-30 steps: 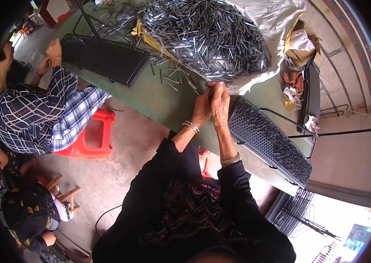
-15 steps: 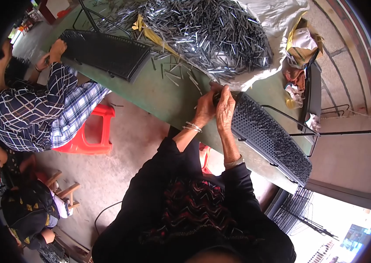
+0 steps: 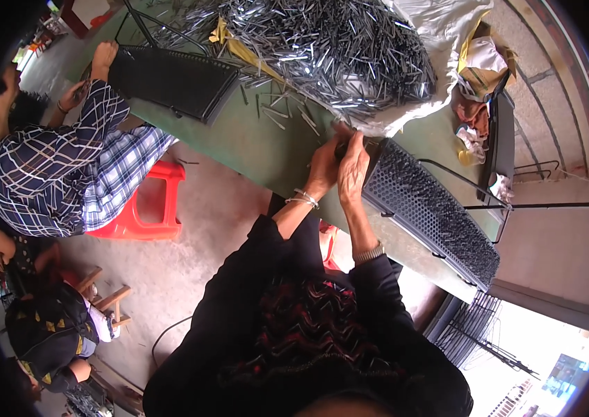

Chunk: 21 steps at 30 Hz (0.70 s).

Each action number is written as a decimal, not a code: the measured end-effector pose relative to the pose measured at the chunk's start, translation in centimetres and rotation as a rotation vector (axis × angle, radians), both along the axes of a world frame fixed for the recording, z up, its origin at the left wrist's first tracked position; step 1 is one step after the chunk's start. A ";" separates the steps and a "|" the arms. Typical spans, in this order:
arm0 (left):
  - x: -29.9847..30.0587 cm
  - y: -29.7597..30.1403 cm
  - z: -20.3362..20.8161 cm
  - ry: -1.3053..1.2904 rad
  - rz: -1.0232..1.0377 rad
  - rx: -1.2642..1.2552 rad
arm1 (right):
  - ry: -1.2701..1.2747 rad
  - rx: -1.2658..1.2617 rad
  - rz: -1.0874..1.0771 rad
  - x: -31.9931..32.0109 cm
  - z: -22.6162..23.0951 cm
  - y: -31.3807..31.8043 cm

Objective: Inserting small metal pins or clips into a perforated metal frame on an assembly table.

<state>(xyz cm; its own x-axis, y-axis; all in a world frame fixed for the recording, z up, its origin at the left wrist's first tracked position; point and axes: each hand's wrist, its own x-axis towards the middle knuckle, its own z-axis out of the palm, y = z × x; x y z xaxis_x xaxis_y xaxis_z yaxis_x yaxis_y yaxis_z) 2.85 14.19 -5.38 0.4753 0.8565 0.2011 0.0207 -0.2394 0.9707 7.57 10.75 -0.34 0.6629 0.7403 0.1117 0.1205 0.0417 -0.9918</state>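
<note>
Over at the left, a co-worker's raised hand [image 3: 104,55] has gone up onto the end of a dark, flat, tapering panel [image 3: 162,80], where a second ago it was just beside that edge. Nearer, the person's own two hands have shifted only slightly and stay together.

The left hand [image 3: 323,167] and the right hand [image 3: 354,168] press side by side, fingers folded inward. Something small and dark shows between them, mostly hidden; I cannot tell which hand grips it, or how tightly either is closed. A thin silvery bangle [image 3: 302,199] circles the left wrist, a broad metal band [image 3: 369,254] the right.

Just beside the right hand, a black perforated wedge-shaped panel [image 3: 433,212] lies slantwise on the green tabletop [image 3: 235,156], many of its holes filled with short dark bristles. Just beyond the fingertips spreads a big heap of glossy grey-black strips [image 3: 336,55] on a white woven sack [image 3: 440,38], with a few loose strips [image 3: 275,119] scattered near its edge. The co-worker, in checked clothing, sits on a red plastic stool [image 3: 147,208].
</note>
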 end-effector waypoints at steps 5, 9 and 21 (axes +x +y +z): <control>1.0 0.7 0.0 0.123 0.039 -0.001 | -0.006 -0.048 -0.026 1.6 -0.2 1.6; 0.4 1.2 -0.7 -0.090 0.032 -0.050 | -0.222 -0.050 0.111 1.0 -0.1 1.1; 0.9 6.7 1.3 -0.707 0.166 -0.866 | 0.197 -0.085 0.153 3.5 -3.7 1.9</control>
<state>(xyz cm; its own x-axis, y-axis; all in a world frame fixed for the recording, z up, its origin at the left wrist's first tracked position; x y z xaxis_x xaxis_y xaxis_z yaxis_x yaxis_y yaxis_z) 3.76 20.94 -4.13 0.3577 0.8802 -0.3120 -0.6304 0.4741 0.6147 11.10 12.67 -3.99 0.5455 0.8347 -0.0756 -0.0769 -0.0400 -0.9962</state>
